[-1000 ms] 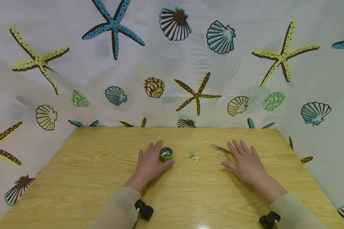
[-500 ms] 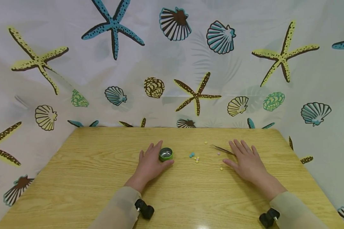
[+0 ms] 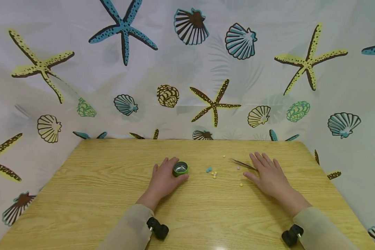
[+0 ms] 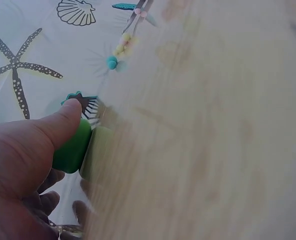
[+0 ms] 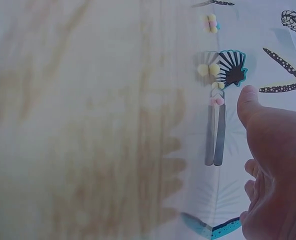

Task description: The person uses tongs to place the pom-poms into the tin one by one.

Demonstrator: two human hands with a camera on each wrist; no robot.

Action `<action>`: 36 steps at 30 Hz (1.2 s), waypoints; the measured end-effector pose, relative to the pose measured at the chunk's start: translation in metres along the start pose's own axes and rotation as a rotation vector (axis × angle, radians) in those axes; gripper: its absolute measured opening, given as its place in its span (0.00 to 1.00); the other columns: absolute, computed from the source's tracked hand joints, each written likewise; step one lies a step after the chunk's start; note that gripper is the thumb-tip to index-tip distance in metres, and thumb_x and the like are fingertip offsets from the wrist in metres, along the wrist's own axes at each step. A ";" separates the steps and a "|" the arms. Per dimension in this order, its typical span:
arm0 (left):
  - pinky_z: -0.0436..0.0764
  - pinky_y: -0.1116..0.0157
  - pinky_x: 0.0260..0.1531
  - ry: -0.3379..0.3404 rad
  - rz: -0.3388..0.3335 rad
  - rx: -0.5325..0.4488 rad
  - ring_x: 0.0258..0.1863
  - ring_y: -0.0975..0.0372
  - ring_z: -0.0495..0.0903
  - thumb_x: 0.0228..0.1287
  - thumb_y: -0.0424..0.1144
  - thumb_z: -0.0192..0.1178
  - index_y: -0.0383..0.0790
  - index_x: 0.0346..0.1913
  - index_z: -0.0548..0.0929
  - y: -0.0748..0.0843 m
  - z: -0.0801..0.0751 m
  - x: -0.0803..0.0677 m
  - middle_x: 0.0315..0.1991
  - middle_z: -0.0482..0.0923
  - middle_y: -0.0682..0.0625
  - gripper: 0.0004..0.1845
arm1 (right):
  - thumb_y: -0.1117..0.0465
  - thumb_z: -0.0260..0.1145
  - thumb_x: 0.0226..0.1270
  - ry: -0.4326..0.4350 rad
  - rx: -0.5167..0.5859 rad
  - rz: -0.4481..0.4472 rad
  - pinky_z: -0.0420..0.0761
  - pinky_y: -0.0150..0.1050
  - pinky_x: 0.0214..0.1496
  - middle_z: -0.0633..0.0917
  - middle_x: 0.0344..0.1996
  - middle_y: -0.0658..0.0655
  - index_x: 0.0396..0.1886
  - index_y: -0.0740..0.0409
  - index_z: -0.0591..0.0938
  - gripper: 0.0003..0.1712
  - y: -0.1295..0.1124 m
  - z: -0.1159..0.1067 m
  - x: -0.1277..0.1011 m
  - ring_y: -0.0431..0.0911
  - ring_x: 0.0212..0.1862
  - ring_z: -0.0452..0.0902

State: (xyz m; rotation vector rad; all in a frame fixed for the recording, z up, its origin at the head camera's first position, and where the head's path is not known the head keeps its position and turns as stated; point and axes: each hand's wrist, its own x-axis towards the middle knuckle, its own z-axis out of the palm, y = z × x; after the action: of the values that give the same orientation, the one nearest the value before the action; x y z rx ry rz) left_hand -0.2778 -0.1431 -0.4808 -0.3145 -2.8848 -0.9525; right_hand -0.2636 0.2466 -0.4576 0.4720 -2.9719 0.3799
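Both hands rest on the wooden table (image 3: pixel 81 194), little changed from a second ago.

I see the left hand (image 3: pixel 162 180) holding the small green tin (image 3: pixel 180 168), thumb and forefinger curled around its side; the grip looks a touch tighter than before, and the tin itself has not moved. Right of the tin lies a cluster of small coloured beads (image 3: pixel 213 172), and further right the tweezers (image 3: pixel 242 163), with a pink bead (image 3: pixel 238 168) just beside them. My right hand (image 3: pixel 268 175) lies flat with fingers straight and spread, fingertips touching the tweezers' near end; it has drawn back slightly, so the yellow bead (image 3: pixel 241 184) by its thumb now shows clear.
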 end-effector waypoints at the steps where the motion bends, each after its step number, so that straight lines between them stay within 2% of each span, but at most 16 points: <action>1: 0.45 0.29 0.82 0.002 0.002 -0.005 0.85 0.38 0.57 0.74 0.51 0.76 0.34 0.79 0.74 0.000 0.000 0.000 0.79 0.72 0.36 0.40 | 0.39 0.63 0.86 0.000 0.005 0.000 0.50 0.77 0.83 0.62 0.85 0.71 0.89 0.63 0.61 0.48 0.000 0.000 0.001 0.70 0.86 0.52; 5: 0.44 0.30 0.83 0.012 0.004 -0.025 0.85 0.38 0.58 0.75 0.48 0.75 0.33 0.77 0.76 0.000 0.000 -0.001 0.80 0.71 0.35 0.37 | 0.41 0.62 0.87 -0.002 0.029 0.000 0.49 0.77 0.83 0.62 0.85 0.72 0.89 0.63 0.62 0.46 0.001 0.000 0.003 0.71 0.86 0.52; 11: 0.45 0.30 0.83 0.027 0.018 -0.048 0.84 0.36 0.58 0.73 0.47 0.77 0.30 0.75 0.77 0.001 0.000 -0.002 0.79 0.71 0.33 0.37 | 0.43 0.61 0.88 -0.002 0.060 0.011 0.48 0.77 0.84 0.63 0.85 0.72 0.88 0.64 0.63 0.43 0.002 0.000 0.006 0.71 0.85 0.52; 16: 0.44 0.34 0.85 0.006 0.015 -0.060 0.85 0.38 0.58 0.73 0.48 0.77 0.31 0.77 0.76 0.003 0.002 -0.004 0.78 0.73 0.34 0.38 | 0.45 0.62 0.88 0.007 0.087 0.017 0.49 0.76 0.84 0.65 0.84 0.72 0.88 0.64 0.63 0.42 0.003 0.001 0.007 0.71 0.85 0.53; 27: 0.45 0.43 0.87 -0.045 0.018 -0.152 0.86 0.41 0.56 0.73 0.46 0.77 0.32 0.75 0.78 0.008 0.006 -0.009 0.78 0.73 0.35 0.36 | 0.48 0.63 0.88 0.004 0.179 0.025 0.49 0.75 0.84 0.67 0.82 0.73 0.87 0.66 0.65 0.41 0.008 0.003 0.009 0.72 0.84 0.54; 36: 0.52 0.36 0.84 -0.063 0.000 -0.184 0.86 0.38 0.55 0.72 0.46 0.78 0.34 0.77 0.78 0.015 0.007 -0.016 0.80 0.72 0.36 0.37 | 0.49 0.65 0.87 0.021 0.183 0.018 0.52 0.75 0.83 0.70 0.80 0.74 0.85 0.67 0.68 0.39 0.011 0.005 0.009 0.73 0.83 0.57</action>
State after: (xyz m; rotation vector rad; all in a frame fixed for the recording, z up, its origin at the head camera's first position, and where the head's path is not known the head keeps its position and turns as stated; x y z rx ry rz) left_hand -0.2588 -0.1302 -0.4802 -0.3632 -2.8568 -1.2329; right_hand -0.2765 0.2527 -0.4637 0.4557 -2.9362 0.6588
